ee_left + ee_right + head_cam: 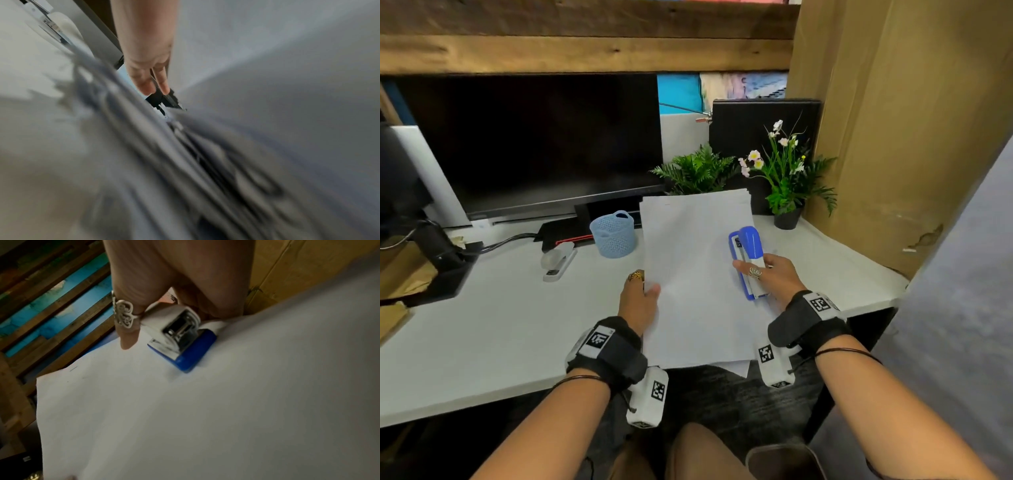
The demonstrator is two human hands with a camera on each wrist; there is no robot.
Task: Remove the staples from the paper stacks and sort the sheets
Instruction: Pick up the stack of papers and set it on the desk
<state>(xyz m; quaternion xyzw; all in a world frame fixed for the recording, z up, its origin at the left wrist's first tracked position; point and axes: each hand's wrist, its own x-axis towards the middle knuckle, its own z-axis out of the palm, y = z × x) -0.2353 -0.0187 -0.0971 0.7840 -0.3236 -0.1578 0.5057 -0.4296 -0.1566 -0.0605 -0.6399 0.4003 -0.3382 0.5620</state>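
Observation:
A stack of white sheets (695,274) is held tilted above the white desk (500,325), its near end past the desk's front edge. My left hand (643,291) pinches the stack's left edge, thumb on top and fingers underneath (152,81). My right hand (760,270) grips a blue and white stapler (748,263) that lies on the right side of the top sheet. In the right wrist view the stapler's metal end (180,337) faces the camera, and a small dark mark (73,368) shows near the far corner of the paper (164,402). The left wrist view is blurred.
A white stapler (558,260) lies on the desk to the left, beside a pale blue mesh basket (614,234). A dark monitor (534,144) stands behind. Potted plants (787,178) and a tall cardboard box (893,137) close off the right.

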